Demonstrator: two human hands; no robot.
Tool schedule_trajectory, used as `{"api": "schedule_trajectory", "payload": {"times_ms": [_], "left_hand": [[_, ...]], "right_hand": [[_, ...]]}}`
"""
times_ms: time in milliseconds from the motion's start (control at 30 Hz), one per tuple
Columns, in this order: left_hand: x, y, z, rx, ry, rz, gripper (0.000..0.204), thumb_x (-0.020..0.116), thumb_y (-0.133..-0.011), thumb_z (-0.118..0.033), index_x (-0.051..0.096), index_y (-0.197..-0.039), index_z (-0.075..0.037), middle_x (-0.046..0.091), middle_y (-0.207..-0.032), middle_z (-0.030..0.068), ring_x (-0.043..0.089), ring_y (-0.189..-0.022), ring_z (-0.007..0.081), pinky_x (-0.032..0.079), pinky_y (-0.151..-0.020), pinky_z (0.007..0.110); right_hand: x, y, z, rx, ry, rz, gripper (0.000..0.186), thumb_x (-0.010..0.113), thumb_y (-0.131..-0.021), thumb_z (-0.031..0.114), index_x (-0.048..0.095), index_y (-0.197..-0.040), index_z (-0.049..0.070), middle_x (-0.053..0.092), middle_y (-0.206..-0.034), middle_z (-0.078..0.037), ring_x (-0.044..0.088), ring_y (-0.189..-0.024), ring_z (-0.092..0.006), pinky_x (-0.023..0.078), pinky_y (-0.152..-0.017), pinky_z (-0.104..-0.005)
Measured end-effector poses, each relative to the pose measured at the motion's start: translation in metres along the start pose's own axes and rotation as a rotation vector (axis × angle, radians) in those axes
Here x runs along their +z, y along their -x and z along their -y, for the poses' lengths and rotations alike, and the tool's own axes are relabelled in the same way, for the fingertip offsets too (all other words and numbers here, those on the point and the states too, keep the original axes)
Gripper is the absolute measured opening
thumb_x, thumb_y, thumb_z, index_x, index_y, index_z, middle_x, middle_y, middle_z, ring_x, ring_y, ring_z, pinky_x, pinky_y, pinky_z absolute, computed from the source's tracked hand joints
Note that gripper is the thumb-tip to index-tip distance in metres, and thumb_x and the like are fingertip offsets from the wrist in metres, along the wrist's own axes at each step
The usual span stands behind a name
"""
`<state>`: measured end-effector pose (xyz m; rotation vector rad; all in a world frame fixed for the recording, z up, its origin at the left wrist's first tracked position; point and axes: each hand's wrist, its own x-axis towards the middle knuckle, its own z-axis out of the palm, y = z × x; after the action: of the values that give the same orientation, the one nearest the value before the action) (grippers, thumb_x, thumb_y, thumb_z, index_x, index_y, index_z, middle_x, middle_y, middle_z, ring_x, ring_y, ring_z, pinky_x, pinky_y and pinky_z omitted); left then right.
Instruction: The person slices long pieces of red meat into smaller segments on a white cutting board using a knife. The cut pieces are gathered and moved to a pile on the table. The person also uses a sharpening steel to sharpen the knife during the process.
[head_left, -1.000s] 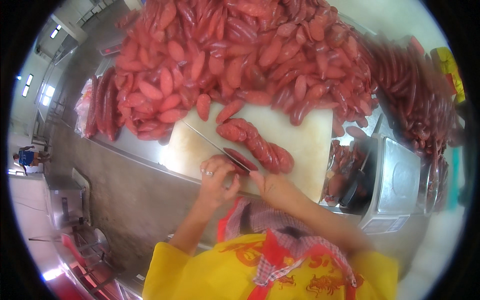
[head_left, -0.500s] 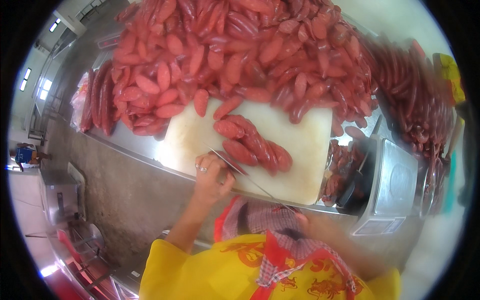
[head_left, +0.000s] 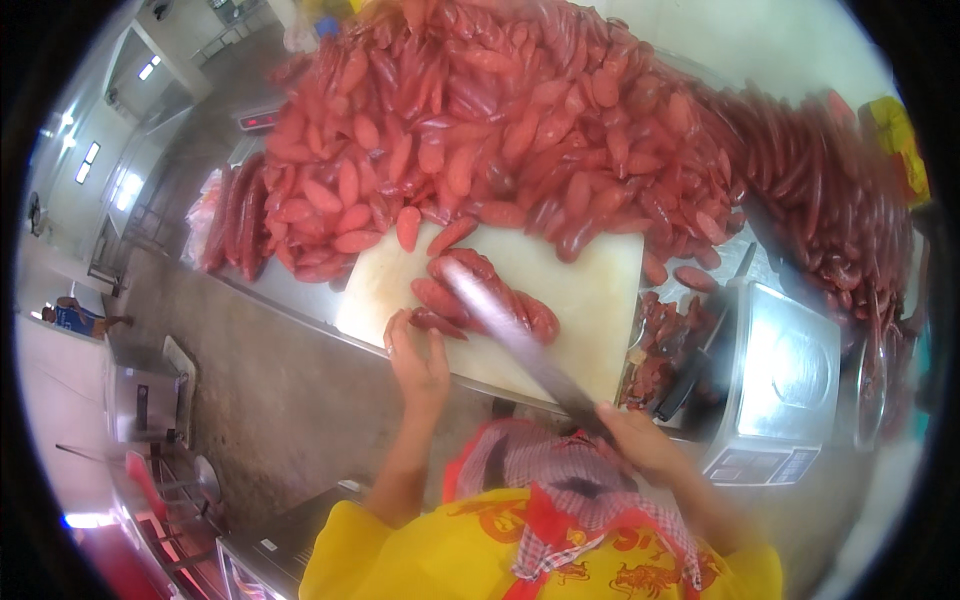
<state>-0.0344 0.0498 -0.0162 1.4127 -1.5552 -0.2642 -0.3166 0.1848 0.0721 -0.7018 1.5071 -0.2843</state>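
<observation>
In my right hand is the handle of a long knife. Its blade, blurred, passes over a small heap of red sausages on the white cutting board. At the board's near left, my left hand holds a dark red sausage piece between fingertips and thumb. Against it lies a sliced sausage end. Two oval slices, one upright and one slanted, rest at the board's far edge.
A large mound of sliced sausage fills the table beyond the board. Whole sausages lie in a stack at right and a few at left. A metal scale and a container of dark red pieces stand right of the board.
The knife has risen from beside my left hand to over the sausages, turning its broad side up. My right hand has come up into clearer view. The whole view has shifted slightly.
</observation>
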Motion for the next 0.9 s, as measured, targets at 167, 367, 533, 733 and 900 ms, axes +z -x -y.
{"api": "schedule_trajectory", "payload": {"times_ms": [167, 367, 533, 733, 900], "left_hand": [[0.044, -0.033, 0.001, -0.209, 0.098, 0.055, 0.048, 0.054, -0.093, -0.018, 0.043, -0.133, 0.007, 0.050, -0.127, 0.0266, 0.053, -0.112, 0.0366, 0.040, -0.097, 0.039], [0.069, -0.066, -0.015, -0.105, 0.185, 0.074, 0.062, 0.059, -0.091, -0.033, 0.040, -0.137, 0.004, 0.043, -0.138, 0.0270, 0.039, -0.128, 0.0417, 0.030, -0.107, 0.044], [0.077, -0.049, -0.030, -0.104, -0.107, 0.134, 0.083, 0.071, -0.078, -0.043, 0.036, -0.141, 0.000, 0.028, -0.147, 0.0281, 0.025, -0.134, 0.0484, 0.023, -0.111, 0.053], [0.120, -0.090, -0.041, -0.052, 0.357, 0.076, 0.066, 0.077, -0.075, -0.025, 0.050, -0.131, -0.003, 0.039, -0.141, 0.0230, 0.030, -0.134, 0.0410, 0.026, -0.111, 0.048], [0.183, -0.184, -0.106, 0.186, 0.573, -0.044, 0.059, 0.076, -0.077, -0.020, 0.053, -0.127, 0.000, 0.041, -0.139, 0.0235, 0.033, -0.133, 0.0378, 0.027, -0.110, 0.046]], "right_hand": [[-0.016, 0.021, -0.064, 0.103, -0.302, -0.218, 0.075, 0.033, -0.091, 0.070, 0.056, -0.072, 0.001, 0.051, -0.052, -0.006, 0.046, -0.039, -0.0147, 0.037, -0.038, -0.0272], [0.008, -0.017, -0.047, 0.006, -0.288, 0.023, 0.076, 0.030, -0.092, 0.069, 0.055, -0.073, 0.000, 0.049, -0.050, -0.006, 0.044, -0.036, -0.0157, 0.037, -0.035, -0.0293], [0.015, -0.044, 0.007, -0.031, -0.226, 0.093, 0.075, 0.029, -0.094, 0.067, 0.054, -0.070, 0.000, 0.048, -0.049, -0.006, 0.043, -0.035, -0.0155, 0.037, -0.034, -0.0294], [0.023, -0.048, 0.055, -0.076, -0.242, -0.124, 0.073, 0.030, -0.093, 0.066, 0.053, -0.068, 0.002, 0.048, -0.048, -0.007, 0.042, -0.032, -0.0155, 0.036, -0.032, -0.0297], [-0.026, -0.041, 0.130, -0.215, -0.249, -0.275, 0.069, 0.032, -0.094, 0.064, 0.056, -0.075, 0.002, 0.051, -0.051, -0.007, 0.047, -0.036, -0.0163, 0.036, -0.035, -0.0288]]}}
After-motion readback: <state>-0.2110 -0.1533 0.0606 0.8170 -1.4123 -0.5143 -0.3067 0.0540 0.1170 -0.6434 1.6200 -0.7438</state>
